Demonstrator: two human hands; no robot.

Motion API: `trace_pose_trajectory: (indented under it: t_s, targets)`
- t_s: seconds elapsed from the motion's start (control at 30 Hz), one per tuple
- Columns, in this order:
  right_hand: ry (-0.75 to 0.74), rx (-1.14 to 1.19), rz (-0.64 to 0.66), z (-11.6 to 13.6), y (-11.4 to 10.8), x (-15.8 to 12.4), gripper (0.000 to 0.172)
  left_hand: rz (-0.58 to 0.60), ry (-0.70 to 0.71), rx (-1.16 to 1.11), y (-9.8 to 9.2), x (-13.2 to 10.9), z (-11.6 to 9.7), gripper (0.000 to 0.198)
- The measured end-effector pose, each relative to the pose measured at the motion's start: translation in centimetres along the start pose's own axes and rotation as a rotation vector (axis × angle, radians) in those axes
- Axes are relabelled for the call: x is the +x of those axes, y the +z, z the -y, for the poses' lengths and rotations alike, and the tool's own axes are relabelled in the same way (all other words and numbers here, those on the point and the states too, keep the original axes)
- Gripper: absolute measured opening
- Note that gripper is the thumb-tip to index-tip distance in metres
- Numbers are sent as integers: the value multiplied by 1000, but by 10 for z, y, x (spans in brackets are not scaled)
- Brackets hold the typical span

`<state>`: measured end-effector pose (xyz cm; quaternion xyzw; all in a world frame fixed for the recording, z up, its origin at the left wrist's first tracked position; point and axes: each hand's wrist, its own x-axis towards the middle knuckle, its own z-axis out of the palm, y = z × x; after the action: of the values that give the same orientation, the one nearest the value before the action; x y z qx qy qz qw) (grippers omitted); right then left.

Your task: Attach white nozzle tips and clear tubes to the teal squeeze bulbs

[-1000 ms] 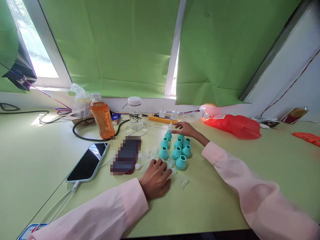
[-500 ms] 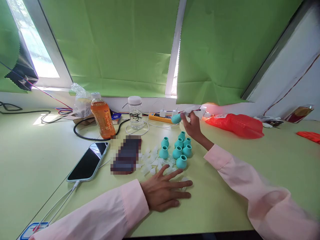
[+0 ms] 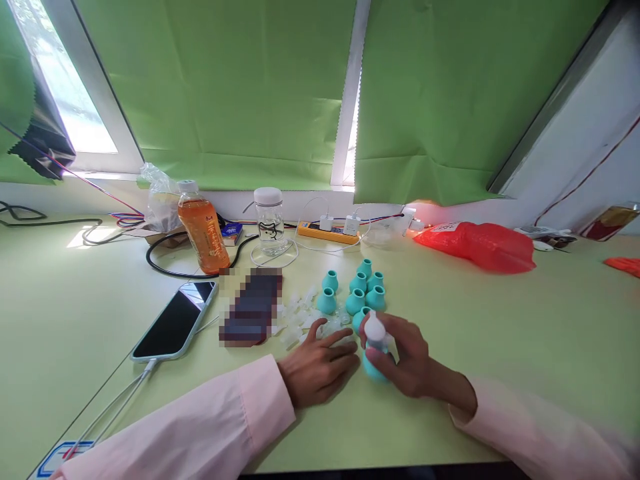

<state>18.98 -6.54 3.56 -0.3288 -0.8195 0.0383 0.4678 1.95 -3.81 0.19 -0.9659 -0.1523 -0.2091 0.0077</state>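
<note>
My right hand [image 3: 405,357] holds a teal rubber bulb [image 3: 374,371] upright between thumb and fingers, low over the table. A whitish translucent piece [image 3: 375,329] sits at the bulb's top, and the fingers partly hide both. Just left of it, my left hand [image 3: 323,367] lies palm down with fingers bent and apart. Small translucent plastic pieces [image 3: 295,327] are scattered beyond its fingertips. Whether anything is under that palm is hidden. Behind the hands stand several more teal bulbs [image 3: 356,302] with their open necks up.
A phone [image 3: 175,323] on a charging cable and a dark pixelated slab [image 3: 253,307] lie to the left. Farther back are an orange drink bottle [image 3: 203,233], a clear jar [image 3: 270,223], a power strip [image 3: 325,233] and a red plastic bag [image 3: 480,248].
My right hand has come down from near the power strip toward me, bringing the teal bulb beside my left hand. The left hand has drawn back slightly, its fingers more bent.
</note>
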Motion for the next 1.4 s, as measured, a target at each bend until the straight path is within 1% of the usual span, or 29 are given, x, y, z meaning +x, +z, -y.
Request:
trace_pose_trajectory:
  t_s: [0.07,0.13,0.17,0.23,0.3,0.37,0.4,0.47,0.53,0.6,0.67,0.73,0.8,0.83,0.87,0.9,0.97,1.0,1.07,1.13,1.17,1.27,1.33,1.4]
  targets:
    - [-51,-43,34,-3,6,-12,8,-36,47,-15,1,0,2,17]
    - [-38,-72,91,-7,12,-21,8,-110,76,-32,1,-1,3,17]
    - [-16,-75,119,-9,15,-23,8,-159,69,-45,1,-1,4,17]
    - [26,-56,172,-10,18,-26,7,-258,5,-99,-2,-2,5,14]
    - [59,-30,215,-8,21,-25,5,-346,-102,-195,-5,-4,5,14]
    - [96,-9,245,-4,22,-23,5,-400,-192,-305,-7,-6,5,22]
    - [117,5,258,-3,23,-22,6,-401,-221,-350,-8,-6,5,28]
    - [162,31,269,-1,25,-22,7,-359,-285,-405,-8,-7,5,35]
    - [191,45,276,-1,27,-23,8,-288,-391,-444,-6,-6,4,34]
    - [209,48,294,-2,28,-25,11,-228,-514,-542,-5,-3,3,36]
    - [224,63,308,-3,28,-26,13,-187,-615,-733,-5,1,3,40]
    - [216,96,313,-2,28,-25,14,-159,-710,-976,-5,5,5,44]
    - [153,100,315,-1,27,-25,16,-177,-797,-1168,-6,7,9,47]
    - [121,91,318,-1,27,-26,18,-214,-837,-1211,-6,7,11,49]
    - [102,76,313,0,27,-26,20,-270,-871,-1206,-7,7,14,50]
    - [98,64,303,0,28,-27,22,-341,-896,-1151,-7,6,17,50]
    - [134,61,279,1,27,-29,23,-461,-893,-912,-8,4,24,47]
    - [154,65,270,1,27,-29,23,-491,-857,-751,-7,3,28,42]
    - [163,67,270,3,24,-29,25,-492,-732,-426,-6,1,34,29]
    - [149,74,281,4,21,-28,26,-437,-610,-174,-3,0,38,19]
    - [140,81,285,5,20,-27,28,-403,-570,-90,-1,0,39,17]
    - [163,95,304,5,19,-26,31,-322,-520,15,0,0,40,14]
    - [203,92,296,3,23,-26,33,-354,-470,-11,-1,-1,36,14]
    - [226,71,250,0,27,-27,33,-415,-360,-84,-4,-3,31,16]
